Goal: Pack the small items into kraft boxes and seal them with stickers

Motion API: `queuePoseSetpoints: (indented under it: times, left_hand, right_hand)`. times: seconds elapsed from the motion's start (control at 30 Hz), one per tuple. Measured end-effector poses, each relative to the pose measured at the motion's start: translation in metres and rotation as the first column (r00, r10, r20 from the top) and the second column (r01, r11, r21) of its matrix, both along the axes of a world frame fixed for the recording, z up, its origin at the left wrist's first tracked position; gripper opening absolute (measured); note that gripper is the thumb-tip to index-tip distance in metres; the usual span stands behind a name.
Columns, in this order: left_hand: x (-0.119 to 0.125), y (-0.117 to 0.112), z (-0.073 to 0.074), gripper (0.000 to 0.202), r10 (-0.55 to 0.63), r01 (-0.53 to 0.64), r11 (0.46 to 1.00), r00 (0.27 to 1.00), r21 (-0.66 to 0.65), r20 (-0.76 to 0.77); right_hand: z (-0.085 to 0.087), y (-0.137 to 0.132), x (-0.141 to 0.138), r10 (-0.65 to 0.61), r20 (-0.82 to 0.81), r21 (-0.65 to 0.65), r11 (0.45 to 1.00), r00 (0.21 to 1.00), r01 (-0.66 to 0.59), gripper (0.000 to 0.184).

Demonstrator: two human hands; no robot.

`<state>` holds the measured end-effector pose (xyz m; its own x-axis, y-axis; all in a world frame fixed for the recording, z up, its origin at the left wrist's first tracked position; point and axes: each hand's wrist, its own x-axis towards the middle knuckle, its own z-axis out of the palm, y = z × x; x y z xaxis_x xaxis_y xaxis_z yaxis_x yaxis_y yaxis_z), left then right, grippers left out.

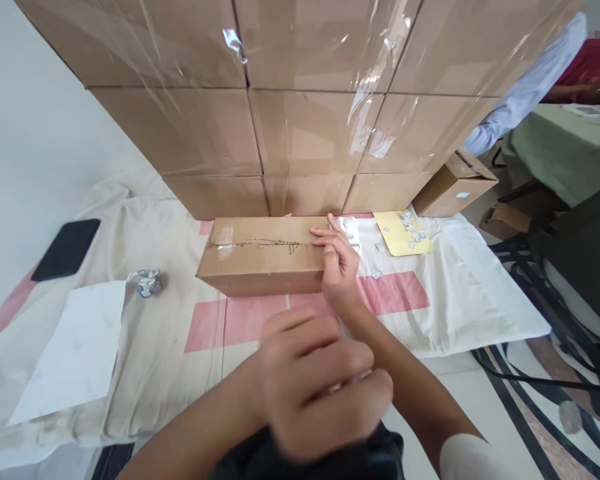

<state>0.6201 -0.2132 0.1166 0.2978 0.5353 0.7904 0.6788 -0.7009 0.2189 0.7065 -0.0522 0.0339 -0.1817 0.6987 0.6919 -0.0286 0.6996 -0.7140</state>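
Note:
A closed cardboard box (265, 263) lies lengthwise on the cloth-covered table, with clear tape and a dark, uneven line along its top seam. My right hand (341, 267) holds the box's right end, its fingers resting over the top edge. Nearer the camera, in front of the box, my left hand (325, 383) is raised with the fingers curled in. It is slightly blurred, and whatever may be inside those fingers is hidden. Just right of the box, a yellow sheet (403, 233) carries several small white pieces.
Plastic-wrapped cardboard boxes (310, 130) form a tall stack behind. At left lie a black phone (66, 250), a white paper sheet (80, 340) and a crumpled paper ball (149, 283). Another box (455, 183) stands at right, beside a person's blue sleeve (530, 83). Cables (540, 373) cross the floor.

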Motion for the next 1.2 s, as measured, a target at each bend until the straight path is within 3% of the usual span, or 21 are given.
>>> queuePoseSetpoints:
  times: [0.07,0.13,0.17,0.23,0.3,0.33,0.4,0.5,0.63,0.73,0.87,1.03,1.2]
  left_hand:
    - [0.023,0.031,-0.028,0.018,-0.044,0.044,0.997,0.999,0.056,0.001]
    - [0.036,0.055,-0.059,0.035,-0.064,0.069,0.994,0.996,0.079,-0.058]
    - [0.037,0.063,-0.072,0.039,-0.059,0.067,0.993,0.995,0.102,-0.085]
    - [0.033,0.074,-0.094,0.041,-0.026,0.040,0.991,0.994,0.126,-0.104]
    - [0.025,0.078,-0.110,0.040,0.003,0.006,0.995,0.996,0.101,-0.087]
    - [0.022,0.079,-0.116,0.040,0.005,0.002,0.997,0.997,0.077,-0.081]
    - [0.018,0.078,-0.125,0.041,-0.018,0.021,0.999,0.996,0.028,-0.086]
    - [0.021,0.077,-0.135,0.041,-0.065,0.064,0.998,0.993,-0.014,-0.097]
    - [0.026,0.077,-0.139,0.041,-0.094,0.090,0.995,0.990,-0.051,-0.103]
    - [0.025,0.079,-0.140,0.042,-0.082,0.076,0.994,0.994,-0.083,-0.078]
    - [0.024,0.080,-0.141,0.042,-0.071,0.063,0.991,0.995,-0.116,-0.068]
    - [0.024,0.081,-0.140,0.041,-0.073,0.065,0.991,0.995,-0.113,-0.063]
    - [0.024,0.081,-0.141,0.039,-0.069,0.061,0.992,0.995,-0.113,-0.069]
  right_hand:
    - [0.002,0.014,0.006,0.164,0.081,-0.018,0.986,0.983,-0.164,0.032]
    - [0.004,0.031,0.022,0.262,0.107,-0.065,0.964,0.959,-0.257,0.039]
    - [0.004,0.040,0.033,0.235,0.098,-0.083,0.970,0.967,-0.227,0.039]
    - [0.003,0.059,0.055,0.030,0.082,-0.114,0.993,0.996,-0.021,0.030]
    - [-0.001,0.075,0.073,-0.173,0.163,-0.214,0.955,0.971,0.206,0.024]
    - [-0.004,0.082,0.079,-0.205,0.242,-0.287,0.919,0.948,0.272,0.027]
    - [-0.009,0.090,0.084,-0.147,0.400,-0.421,0.847,0.904,0.324,0.035]
    - [-0.013,0.093,0.081,-0.025,0.500,-0.543,0.770,0.866,0.335,0.042]
    - [-0.010,0.093,0.080,0.089,0.491,-0.701,0.632,0.867,0.332,0.036]
    - [-0.006,0.092,0.083,0.180,0.445,-0.770,0.578,0.877,0.272,0.028]
    - [-0.005,0.090,0.083,0.205,0.323,-0.853,0.485,0.924,0.191,0.033]
    - [-0.002,0.087,0.085,0.203,0.313,-0.866,0.462,0.928,0.191,0.028]
    - [0.005,0.083,0.086,0.159,0.344,-0.843,0.485,0.925,0.230,0.028]
